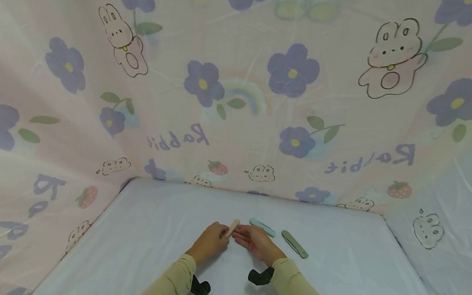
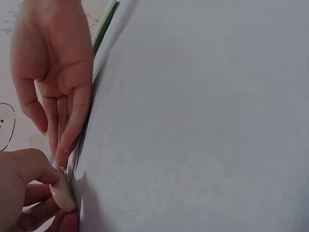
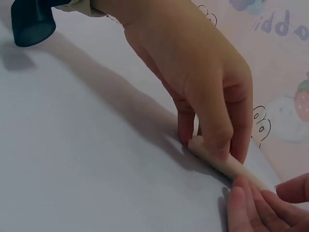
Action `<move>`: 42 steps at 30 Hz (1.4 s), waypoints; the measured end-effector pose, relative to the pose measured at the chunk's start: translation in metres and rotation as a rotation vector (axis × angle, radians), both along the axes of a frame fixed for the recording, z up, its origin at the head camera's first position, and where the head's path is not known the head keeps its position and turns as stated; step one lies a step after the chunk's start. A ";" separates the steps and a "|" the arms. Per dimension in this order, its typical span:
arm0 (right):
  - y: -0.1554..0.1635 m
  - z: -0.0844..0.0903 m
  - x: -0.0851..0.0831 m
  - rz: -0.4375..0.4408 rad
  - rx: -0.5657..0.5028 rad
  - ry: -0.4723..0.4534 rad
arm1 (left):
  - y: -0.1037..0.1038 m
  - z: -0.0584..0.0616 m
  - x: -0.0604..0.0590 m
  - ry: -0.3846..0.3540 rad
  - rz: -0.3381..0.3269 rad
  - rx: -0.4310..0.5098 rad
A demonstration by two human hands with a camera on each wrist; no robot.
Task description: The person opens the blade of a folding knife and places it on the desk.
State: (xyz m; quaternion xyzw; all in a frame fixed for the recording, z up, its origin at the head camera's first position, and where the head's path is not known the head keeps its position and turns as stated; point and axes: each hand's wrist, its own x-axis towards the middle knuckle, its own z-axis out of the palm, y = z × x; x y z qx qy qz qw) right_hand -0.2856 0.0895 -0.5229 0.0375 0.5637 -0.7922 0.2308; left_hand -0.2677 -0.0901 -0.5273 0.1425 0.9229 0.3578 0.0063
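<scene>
My left hand (image 1: 211, 243) pinches a slim beige bar with rounded ends (image 1: 233, 227) between thumb and fingers, close over the white surface. In the right wrist view the beige bar (image 3: 217, 161) slants from the left fingers toward the right hand (image 3: 263, 210). The fingers of my right hand (image 1: 255, 241) are mostly straight, their tips right at the bar's other end, with the thumb apart from them. Beyond the right hand lies a mint-green slotted piece (image 1: 263, 227). A similar olive-green piece with a long dark slot (image 1: 294, 244) lies to its right.
A white tabletop (image 1: 150, 210) spreads under both hands. Patterned fabric (image 1: 237, 133) with rabbits and flowers rises at the back and both sides. Black wrist mounts (image 1: 261, 276) stick out below both sleeves.
</scene>
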 end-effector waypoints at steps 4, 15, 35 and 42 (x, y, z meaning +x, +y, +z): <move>0.000 -0.001 0.002 0.003 -0.007 0.010 | -0.003 -0.004 -0.003 -0.023 -0.001 0.079; 0.000 -0.005 0.012 0.018 0.069 0.026 | -0.006 -0.003 0.002 -0.092 0.019 0.195; 0.012 0.000 0.043 0.006 0.128 0.178 | 0.004 0.003 0.022 -0.483 -0.034 0.892; 0.015 0.012 0.053 -0.046 0.238 0.270 | 0.011 0.012 0.033 -0.517 -0.070 0.973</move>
